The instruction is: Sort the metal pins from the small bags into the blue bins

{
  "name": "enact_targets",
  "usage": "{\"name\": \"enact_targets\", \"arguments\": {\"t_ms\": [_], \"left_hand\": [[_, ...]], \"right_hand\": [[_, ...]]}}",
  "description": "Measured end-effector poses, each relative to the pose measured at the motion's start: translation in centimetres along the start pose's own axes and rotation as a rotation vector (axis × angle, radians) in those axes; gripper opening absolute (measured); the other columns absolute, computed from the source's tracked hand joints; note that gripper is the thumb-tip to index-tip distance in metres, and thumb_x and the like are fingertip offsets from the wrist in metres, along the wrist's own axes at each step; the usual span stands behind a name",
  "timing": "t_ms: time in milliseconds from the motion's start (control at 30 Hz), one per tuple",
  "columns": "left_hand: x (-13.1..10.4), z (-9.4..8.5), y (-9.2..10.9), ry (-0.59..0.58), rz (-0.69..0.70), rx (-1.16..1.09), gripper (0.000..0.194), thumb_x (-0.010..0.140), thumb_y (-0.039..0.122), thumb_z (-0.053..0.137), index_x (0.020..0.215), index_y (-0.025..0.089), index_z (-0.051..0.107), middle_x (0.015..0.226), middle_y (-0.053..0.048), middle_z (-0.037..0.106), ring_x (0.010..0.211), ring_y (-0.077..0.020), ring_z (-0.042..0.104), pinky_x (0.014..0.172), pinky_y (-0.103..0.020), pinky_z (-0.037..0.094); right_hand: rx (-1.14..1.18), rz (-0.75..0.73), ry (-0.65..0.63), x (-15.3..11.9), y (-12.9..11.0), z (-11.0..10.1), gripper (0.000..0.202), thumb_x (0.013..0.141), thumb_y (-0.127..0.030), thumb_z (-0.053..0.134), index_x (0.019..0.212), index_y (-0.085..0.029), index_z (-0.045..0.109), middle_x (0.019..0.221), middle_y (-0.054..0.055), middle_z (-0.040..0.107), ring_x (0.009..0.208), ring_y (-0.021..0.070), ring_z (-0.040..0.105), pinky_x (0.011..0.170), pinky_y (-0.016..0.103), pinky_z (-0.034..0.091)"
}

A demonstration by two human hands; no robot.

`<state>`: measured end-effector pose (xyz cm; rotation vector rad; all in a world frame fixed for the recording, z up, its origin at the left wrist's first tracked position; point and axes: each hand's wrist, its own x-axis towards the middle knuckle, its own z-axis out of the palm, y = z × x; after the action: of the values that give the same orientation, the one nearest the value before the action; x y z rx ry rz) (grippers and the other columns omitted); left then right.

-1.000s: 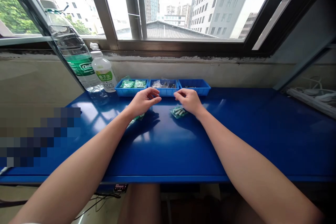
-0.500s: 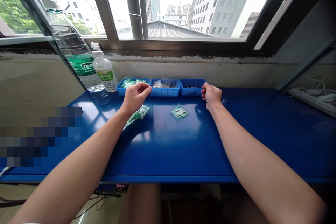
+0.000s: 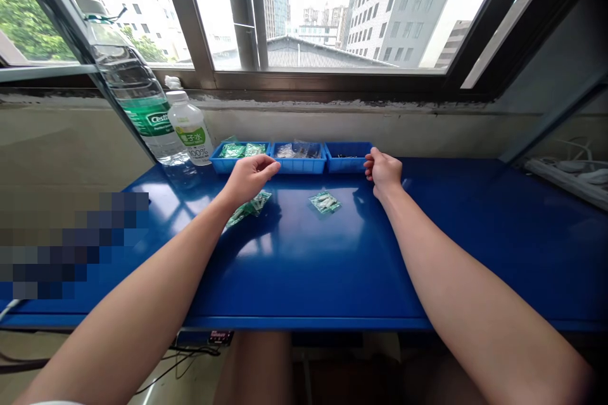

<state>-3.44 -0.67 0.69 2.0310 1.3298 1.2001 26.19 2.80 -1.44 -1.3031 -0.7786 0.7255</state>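
My left hand (image 3: pixel 249 177) hovers in front of the left blue bin (image 3: pixel 225 166), thumb and fingertips pinched together; whatever they hold, if anything, does not show. Partly behind that wrist lies a pile of green-and-white packets (image 3: pixel 256 204) on the table. Closed, my right hand (image 3: pixel 386 171) is at the front right corner of the right blue bin (image 3: pixel 349 166), which has small dark pieces (image 3: pixel 346 155) in it. I cannot tell whether its curled fingers hold anything. Between my hands, a small clear packet with green and white contents (image 3: pixel 325 202) lies flat on the table.
The middle blue bin (image 3: pixel 299 166) holds clear plastic bags (image 3: pixel 304 150); green packets (image 3: pixel 232 150) fill the left one. A large water bottle (image 3: pixel 137 88) and a smaller white bottle (image 3: pixel 190 130) stand at the back left. White cables (image 3: pixel 584 161) lie at the far right.
My left hand has shifted slightly right and down, uncovering more of the left bin's packets. My right hand is almost where it was, still closed.
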Motion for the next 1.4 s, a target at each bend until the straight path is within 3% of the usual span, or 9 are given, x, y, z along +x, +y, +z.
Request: {"name": "enact_targets", "arguments": {"t_ms": [133,300,433,567,700,967,1167,1300,1400], "left_hand": [[-0.1,0.2,-0.5,-0.145,0.086,0.225,0.031,0.082,0.044,0.056,0.083,0.015,0.069,0.074,-0.004,0.067,0.068,-0.0165,0.058,0.063,-0.027,0.043],[-0.1,0.2,-0.8,-0.319,0.201,0.433,0.028,0.083,0.038,0.052,0.088,0.017,0.07,0.088,-0.006,0.069,0.079,-0.0196,0.062,0.072,-0.029,0.046],[-0.1,0.2,-1.0,-0.347,0.197,0.478,0.03,0.082,0.038,0.051,0.091,0.017,0.071,0.089,-0.007,0.069,0.081,-0.0204,0.063,0.076,-0.03,0.048],[0.0,0.2,-1.1,-0.337,0.209,0.488,0.029,0.081,0.034,0.051,0.091,0.016,0.071,0.09,-0.007,0.069,0.082,-0.0209,0.063,0.079,-0.031,0.049],[0.0,0.4,-1.4,-0.308,0.183,0.493,0.028,0.081,0.027,0.048,0.092,0.017,0.072,0.094,-0.007,0.07,0.086,-0.0212,0.064,0.084,-0.031,0.049],[0.9,-0.4,-2.5,-0.108,0.078,0.501,0.038,0.075,0.014,0.038,0.094,0.015,0.071,0.1,-0.008,0.071,0.095,-0.0221,0.064,0.086,-0.032,0.048],[1.3,-2.3,-2.4,-0.013,-0.148,0.55,0.039,0.067,0.014,0.042,0.093,0.016,0.071,0.097,-0.007,0.072,0.095,-0.0239,0.064,0.083,-0.031,0.049],[1.5,-3.7,-2.9,-0.023,-0.305,0.606,0.039,0.063,0.016,0.045,0.092,0.018,0.071,0.098,-0.008,0.072,0.095,-0.0255,0.065,0.083,-0.031,0.049],[1.5,-3.9,-2.8,-0.113,-0.352,0.642,0.035,0.064,0.021,0.048,0.088,0.02,0.072,0.095,-0.007,0.073,0.093,-0.0266,0.065,0.08,-0.03,0.05]], "right_hand": [[-0.097,-0.083,-0.035,0.1,0.4,0.3,0.024,0.081,-0.032,0.057,0.065,-0.015,0.061,0.051,-0.002,0.055,0.036,0.0063,0.043,0.036,0.019,0.033],[-0.445,-0.396,-0.19,-1.4,0.4,0.9,0.028,0.078,-0.04,0.059,0.064,-0.016,0.065,0.057,0.002,0.063,0.051,0.0118,0.054,0.052,0.024,0.042],[-0.626,-0.571,-0.518,-3.7,-0.4,1.3,0.026,0.077,-0.039,0.06,0.07,-0.016,0.069,0.069,0.004,0.068,0.064,0.0153,0.059,0.061,0.026,0.043],[-0.759,-0.531,-0.874,-4.9,-1.1,1.6,0.039,0.073,-0.051,0.065,0.092,-0.018,0.071,0.089,0.005,0.07,0.077,0.017,0.061,0.064,0.025,0.045],[-0.84,-0.481,-1.071,-5.1,-1.4,1.7,0.061,0.061,-0.059,0.074,0.107,-0.019,0.068,0.104,0.007,0.066,0.089,0.0197,0.062,0.071,0.026,0.048],[-0.887,-0.498,-1.042,-5.6,-1.5,1.9,0.049,0.061,-0.048,0.078,0.1,-0.018,0.069,0.103,0.007,0.066,0.091,0.0202,0.062,0.073,0.026,0.048],[-0.889,-0.528,-0.966,-5.4,-0.8,2.2,0.045,0.065,-0.05,0.075,0.096,-0.018,0.069,0.101,0.006,0.067,0.088,0.0189,0.062,0.073,0.027,0.048],[-0.908,-0.539,-0.953,-5.4,-0.6,2.3,0.042,0.067,-0.052,0.072,0.091,-0.018,0.069,0.097,0.006,0.068,0.084,0.0179,0.061,0.068,0.026,0.046],[-0.949,-0.532,-0.955,-5.6,-0.7,2.3,0.038,0.07,-0.054,0.069,0.086,-0.019,0.069,0.093,0.006,0.068,0.079,0.0172,0.061,0.062,0.025,0.044]]}}
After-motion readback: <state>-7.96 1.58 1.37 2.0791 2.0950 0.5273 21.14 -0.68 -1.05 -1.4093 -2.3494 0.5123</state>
